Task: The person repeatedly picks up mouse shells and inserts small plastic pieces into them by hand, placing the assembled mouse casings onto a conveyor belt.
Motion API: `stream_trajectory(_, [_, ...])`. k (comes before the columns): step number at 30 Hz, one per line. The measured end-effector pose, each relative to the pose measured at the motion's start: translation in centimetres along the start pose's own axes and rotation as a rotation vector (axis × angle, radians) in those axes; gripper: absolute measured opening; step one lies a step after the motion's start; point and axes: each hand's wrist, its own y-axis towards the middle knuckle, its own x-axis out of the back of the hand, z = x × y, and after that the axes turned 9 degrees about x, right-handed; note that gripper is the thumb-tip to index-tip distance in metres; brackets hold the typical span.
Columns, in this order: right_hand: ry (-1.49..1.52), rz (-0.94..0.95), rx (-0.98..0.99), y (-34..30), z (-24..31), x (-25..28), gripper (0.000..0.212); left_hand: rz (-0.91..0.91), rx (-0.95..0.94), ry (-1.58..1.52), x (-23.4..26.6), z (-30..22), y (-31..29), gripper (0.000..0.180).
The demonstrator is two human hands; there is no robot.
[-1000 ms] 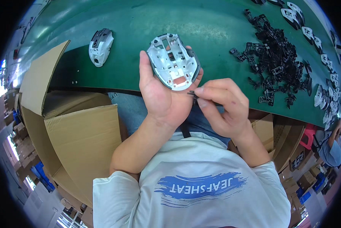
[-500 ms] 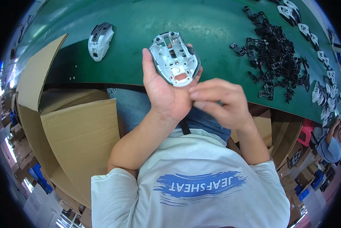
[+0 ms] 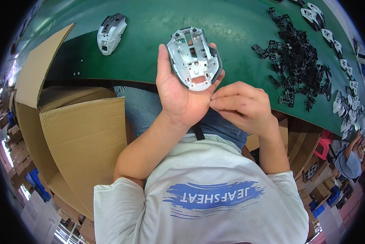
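A white and dark-grey mouse shell [image 3: 195, 61] lies in my left hand [image 3: 181, 97], its hollow, ribbed inside facing up. My left palm is turned up, with the thumb along the shell's left side and fingers wrapped under and around the right. Just right of the left palm's heel, my right hand [image 3: 245, 105] is closed in a pinch, thumb against fingertips. Whatever is between those fingertips, if anything, is too small to make out. Another mouse shell [image 3: 111, 33], white with a dark-grey top part, rests on the green table [image 3: 141, 53] to the left.
A heap of black plastic parts [image 3: 300, 61] covers the table's right side. Beyond it, several white and black shells [image 3: 328, 37] line the far right edge. An open cardboard box [image 3: 85, 142] stands at my left. At right are a pink stool [image 3: 323, 145] and another person [image 3: 348, 160].
My right fingers have drawn together into a tighter pinch beside the left palm. The held shell has shifted slightly up and right in view.
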Motion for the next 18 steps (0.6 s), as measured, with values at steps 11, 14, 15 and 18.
stream_trajectory(11, [-0.091, -0.349, 0.014, -0.8, -0.2, -3.3, 0.031, 0.174, 0.071, -0.003, 1.8, 1.1, 1.7, 0.073])
stream_trajectory(14, [-0.26, -0.266, 0.012, -0.5, -0.3, -2.5, 0.027, 0.088, -0.092, 0.129, 1.0, 0.9, 1.7, 0.07])
stream_trajectory(15, [-0.257, -0.267, 0.012, -0.5, 0.0, -2.7, 0.027, 0.086, -0.094, 0.13, 0.6, 1.0, 1.6, 0.07])
stream_trajectory(18, [0.025, -0.317, -0.189, -0.9, 0.9, -3.0, 0.024, -0.005, -0.341, 0.366, -0.8, 1.8, 1.2, 0.068])
